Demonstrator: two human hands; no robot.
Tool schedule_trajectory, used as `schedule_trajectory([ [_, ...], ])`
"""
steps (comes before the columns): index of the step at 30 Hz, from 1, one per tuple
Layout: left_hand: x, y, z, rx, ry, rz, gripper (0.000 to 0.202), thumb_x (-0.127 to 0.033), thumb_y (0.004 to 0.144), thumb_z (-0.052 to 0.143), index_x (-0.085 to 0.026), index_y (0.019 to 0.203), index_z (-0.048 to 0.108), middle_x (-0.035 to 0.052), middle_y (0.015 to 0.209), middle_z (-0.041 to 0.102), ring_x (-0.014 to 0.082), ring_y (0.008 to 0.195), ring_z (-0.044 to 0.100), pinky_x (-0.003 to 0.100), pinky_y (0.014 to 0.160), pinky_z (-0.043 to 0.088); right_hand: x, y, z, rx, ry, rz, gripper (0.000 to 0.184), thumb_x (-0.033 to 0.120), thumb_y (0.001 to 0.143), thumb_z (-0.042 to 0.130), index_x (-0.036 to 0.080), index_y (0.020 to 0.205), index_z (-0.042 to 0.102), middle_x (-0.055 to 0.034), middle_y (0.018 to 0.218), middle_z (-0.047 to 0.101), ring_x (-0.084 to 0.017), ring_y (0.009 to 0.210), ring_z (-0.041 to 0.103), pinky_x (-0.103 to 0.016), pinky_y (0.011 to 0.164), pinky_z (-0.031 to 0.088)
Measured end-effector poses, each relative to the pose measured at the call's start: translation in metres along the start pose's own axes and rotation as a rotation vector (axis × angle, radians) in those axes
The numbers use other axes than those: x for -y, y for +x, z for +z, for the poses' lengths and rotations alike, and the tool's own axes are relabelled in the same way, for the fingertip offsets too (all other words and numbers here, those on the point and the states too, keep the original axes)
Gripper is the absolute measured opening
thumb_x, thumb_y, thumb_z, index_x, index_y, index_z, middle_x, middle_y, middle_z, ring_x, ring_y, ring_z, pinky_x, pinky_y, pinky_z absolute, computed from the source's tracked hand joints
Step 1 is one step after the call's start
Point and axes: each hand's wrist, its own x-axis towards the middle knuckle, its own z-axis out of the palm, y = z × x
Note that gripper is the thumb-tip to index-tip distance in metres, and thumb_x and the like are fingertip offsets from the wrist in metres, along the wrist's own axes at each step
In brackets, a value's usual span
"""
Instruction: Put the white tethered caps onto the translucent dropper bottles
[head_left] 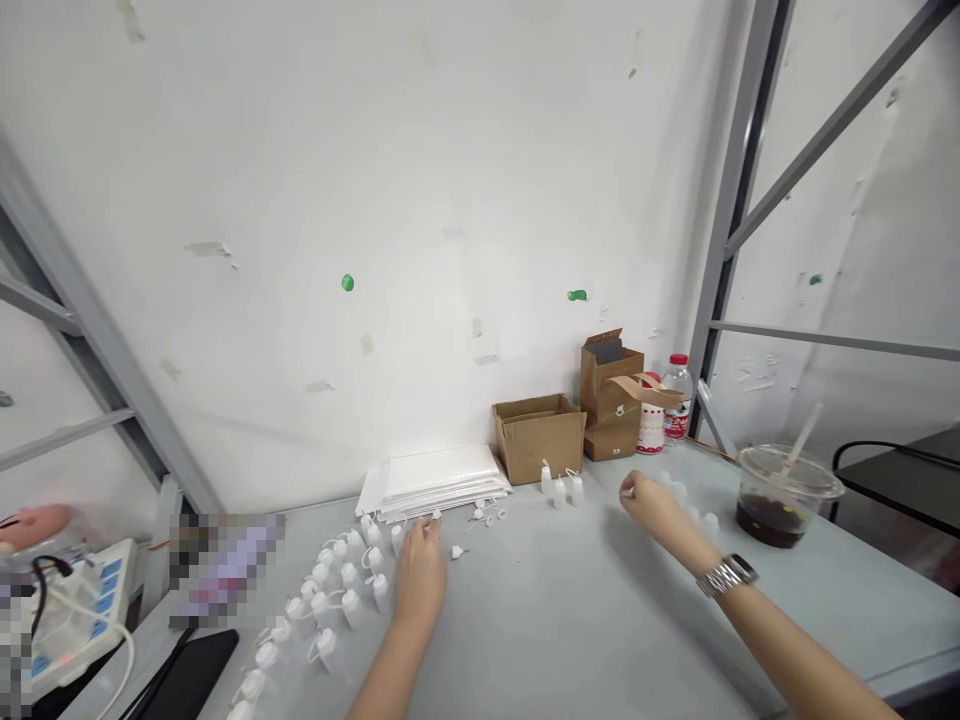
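Observation:
My left hand (421, 575) is closed at the left of the grey table, its fingertips pinched at a small white cap (437, 515). Beside it stand rows of small translucent squeeze bottles with white caps (349, 605), several with a ring strap. To the right of that hand lies a loose white nozzle cap (458, 552), with more loose caps and rings (480, 511) behind. My right hand (654, 508) hovers over the right side, fingers curled together; whatever they pinch is mostly hidden. Several clear bottle bodies (709, 524) stand partly behind that wrist.
White padded envelopes (442, 475) are stacked against the wall, next to an open cardboard box (541, 440) with 3 bottles in front. A brown paper bag (613, 410), a water bottle (678, 390) and a drink cup (784, 505) stand right. A power strip (90, 610) and black phone (187, 675) lie left.

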Motion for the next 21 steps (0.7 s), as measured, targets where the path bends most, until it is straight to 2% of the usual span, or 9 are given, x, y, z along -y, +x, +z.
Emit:
schedule_trajectory([
  [3, 0.001, -0.001, 0.0, -0.034, 0.041, 0.004, 0.052, 0.006, 0.069, 0.031, -0.014, 0.107, 0.059, 0.0119, 0.107, 0.058, 0.0222, 0.099, 0.053, 0.032, 0.083, 0.042, 0.028, -0.025, 0.009, 0.136, 0.169, -0.083, 0.003, 0.02, 0.074, 0.05, 0.019, 0.073, 0.052, 0.0008, 0.058, 0.061, -0.013, 0.048, 0.056, -0.021, 0.045, 0.036],
  [5, 0.0, -0.001, 0.0, -0.086, 0.049, 0.003, 0.047, 0.002, 0.073, 0.033, -0.013, 0.108, 0.059, 0.0126, 0.105, 0.057, 0.0236, 0.098, 0.053, 0.034, 0.083, 0.042, 0.054, -0.039, 0.019, 0.339, 0.49, -0.19, 0.005, 0.024, 0.073, 0.052, 0.019, 0.071, 0.05, 0.0058, 0.051, 0.053, -0.011, 0.041, 0.051, -0.02, 0.042, 0.035],
  [8, -0.002, 0.001, 0.003, -0.174, 0.036, -0.04, 0.042, -0.002, 0.076, 0.033, -0.011, 0.112, 0.054, 0.0148, 0.11, 0.055, 0.0252, 0.104, 0.051, 0.037, 0.088, 0.04, 0.095, -0.05, 0.037, 0.476, 0.688, -0.317, 0.007, 0.024, 0.071, 0.053, 0.019, 0.07, 0.049, 0.0085, 0.05, 0.048, -0.008, 0.039, 0.046, -0.019, 0.042, 0.035],
  [10, -0.002, 0.002, 0.008, -0.186, 0.006, -0.097, 0.044, -0.003, 0.077, 0.032, -0.006, 0.118, 0.048, 0.0175, 0.115, 0.053, 0.025, 0.109, 0.049, 0.036, 0.09, 0.039, 0.117, -0.051, 0.05, 0.487, 0.714, -0.367, 0.004, 0.021, 0.072, 0.053, 0.018, 0.071, 0.05, 0.0084, 0.052, 0.049, -0.006, 0.039, 0.045, -0.018, 0.042, 0.033],
  [13, -0.003, 0.003, 0.015, -0.102, -0.03, -0.187, 0.048, 0.001, 0.076, 0.028, 0.0, 0.122, 0.04, 0.0208, 0.115, 0.054, 0.0235, 0.109, 0.05, 0.032, 0.089, 0.039, 0.135, -0.051, 0.067, 0.459, 0.677, -0.384, 0.003, 0.017, 0.071, 0.053, 0.018, 0.074, 0.053, 0.0077, 0.054, 0.05, -0.006, 0.041, 0.045, -0.017, 0.043, 0.032],
  [16, -0.003, 0.001, 0.017, -0.023, -0.04, -0.192, 0.053, 0.006, 0.073, 0.022, -0.004, 0.12, 0.044, 0.0173, 0.111, 0.057, 0.021, 0.106, 0.053, 0.03, 0.087, 0.04, 0.137, -0.053, 0.079, 0.42, 0.67, -0.384, 0.007, 0.015, 0.068, 0.056, 0.017, 0.074, 0.055, 0.0066, 0.056, 0.049, -0.008, 0.05, 0.046, -0.018, 0.048, 0.032],
  [21, -0.003, -0.001, 0.006, 0.02, -0.106, -0.148, 0.051, 0.006, 0.071, 0.023, -0.01, 0.107, 0.056, 0.0127, 0.1, 0.06, 0.0199, 0.096, 0.056, 0.029, 0.082, 0.04, 0.128, -0.057, 0.089, 0.408, 0.59, -0.367, 0.011, 0.018, 0.066, 0.059, 0.017, 0.077, 0.059, 0.0053, 0.058, 0.049, -0.01, 0.055, 0.043, -0.02, 0.052, 0.03],
])
